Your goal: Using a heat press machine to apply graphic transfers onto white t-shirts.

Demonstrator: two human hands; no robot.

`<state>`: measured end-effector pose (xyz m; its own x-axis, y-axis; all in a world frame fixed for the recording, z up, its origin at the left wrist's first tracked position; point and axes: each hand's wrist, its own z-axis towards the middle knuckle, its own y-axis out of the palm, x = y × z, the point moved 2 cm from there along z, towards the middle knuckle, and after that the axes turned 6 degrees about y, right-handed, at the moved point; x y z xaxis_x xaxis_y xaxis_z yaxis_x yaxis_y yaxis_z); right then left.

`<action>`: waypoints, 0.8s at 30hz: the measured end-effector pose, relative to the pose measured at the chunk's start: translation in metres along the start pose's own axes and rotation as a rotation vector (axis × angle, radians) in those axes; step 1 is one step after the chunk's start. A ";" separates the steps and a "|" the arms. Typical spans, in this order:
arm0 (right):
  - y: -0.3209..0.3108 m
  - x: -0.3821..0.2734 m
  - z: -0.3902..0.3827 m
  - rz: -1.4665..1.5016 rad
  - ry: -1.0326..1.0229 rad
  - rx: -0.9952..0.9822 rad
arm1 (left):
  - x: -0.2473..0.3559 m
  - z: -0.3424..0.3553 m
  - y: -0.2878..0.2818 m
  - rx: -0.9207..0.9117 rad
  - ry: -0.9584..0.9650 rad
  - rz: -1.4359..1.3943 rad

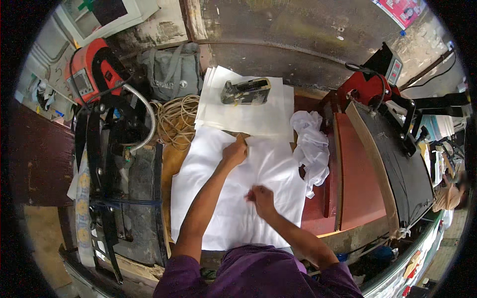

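A smooth white cloth (218, 228), perhaps a garment, lies spread in front of me, with soft folds near its far edge. At that edge my left hand (235, 151) is closed with its fingers curled on the fabric. Closer to me and to the right, my right hand (262, 199) is over the middle of the cloth; its fingers are smeared by motion. Just beyond the cloth is a stack of white paper sheets (213, 111), with a worn, dark metal block-like tool (246, 92) resting on top.
Crumpled white cloth (310, 144) lies at the right. Beyond it a heat press (392, 164) has its dark plate tilted up beside a reddish board (355, 174). A red-and-black machine (97, 74) is at the left, near coiled cable (174, 121) and a grey bag (174, 72).
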<state>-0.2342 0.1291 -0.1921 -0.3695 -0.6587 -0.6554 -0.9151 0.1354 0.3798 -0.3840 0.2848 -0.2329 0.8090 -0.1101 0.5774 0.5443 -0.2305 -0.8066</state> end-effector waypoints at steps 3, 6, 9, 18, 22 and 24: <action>-0.010 0.000 -0.075 -0.103 0.104 -0.093 | 0.011 -0.013 -0.006 0.149 0.093 0.086; -0.035 -0.014 -0.089 -0.313 -0.187 -0.016 | 0.069 -0.040 -0.040 0.437 0.266 0.220; -0.038 -0.051 -0.091 -0.793 -0.822 0.144 | 0.092 -0.085 -0.046 -0.159 0.237 -0.652; -0.041 -0.102 -0.142 -1.180 -0.640 -0.364 | 0.126 -0.243 -0.109 0.038 0.121 -0.079; -0.079 -0.102 -0.183 -1.748 -1.331 -0.121 | 0.173 -0.330 -0.115 0.528 0.110 0.296; -0.116 -0.080 -0.210 -1.679 -1.368 -0.063 | 0.180 -0.374 -0.070 0.554 0.023 0.294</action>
<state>-0.0643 0.0109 -0.0468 0.6776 0.6985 -0.2300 -0.4230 0.1143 -0.8989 -0.3601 -0.0807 -0.0252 0.9407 -0.1149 0.3192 0.3391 0.3473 -0.8743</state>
